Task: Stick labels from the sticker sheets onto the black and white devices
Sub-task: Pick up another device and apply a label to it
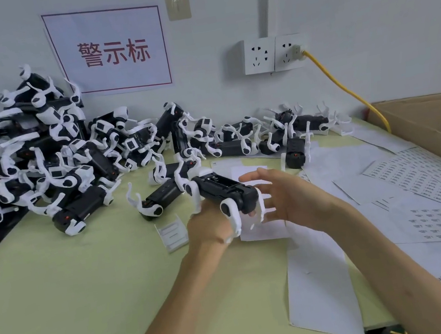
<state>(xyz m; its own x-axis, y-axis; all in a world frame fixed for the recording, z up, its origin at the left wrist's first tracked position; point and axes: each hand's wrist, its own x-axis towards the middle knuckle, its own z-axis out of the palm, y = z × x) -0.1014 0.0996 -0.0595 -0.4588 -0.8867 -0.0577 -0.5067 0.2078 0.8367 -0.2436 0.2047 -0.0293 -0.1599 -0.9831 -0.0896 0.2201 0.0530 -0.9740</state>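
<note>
— Where is the device?
— The black plastic device with white curved legs [224, 189] is lifted above the pale green table [60, 295]. The left hand [208, 222] grips it from below.
— And the right hand [285, 194]?
— It is just beside the device's near end, with fingers straight and spread, holding nothing. I cannot tell if it touches.
— The labels?
— The white paper sticker sheets [427, 190] lie flat on the table's right side.

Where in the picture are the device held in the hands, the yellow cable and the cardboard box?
held device [226, 192]: head view, black body.
yellow cable [345, 89]: head view, middle stretch against the wall.
cardboard box [423, 115]: head view, brown side wall.
</note>
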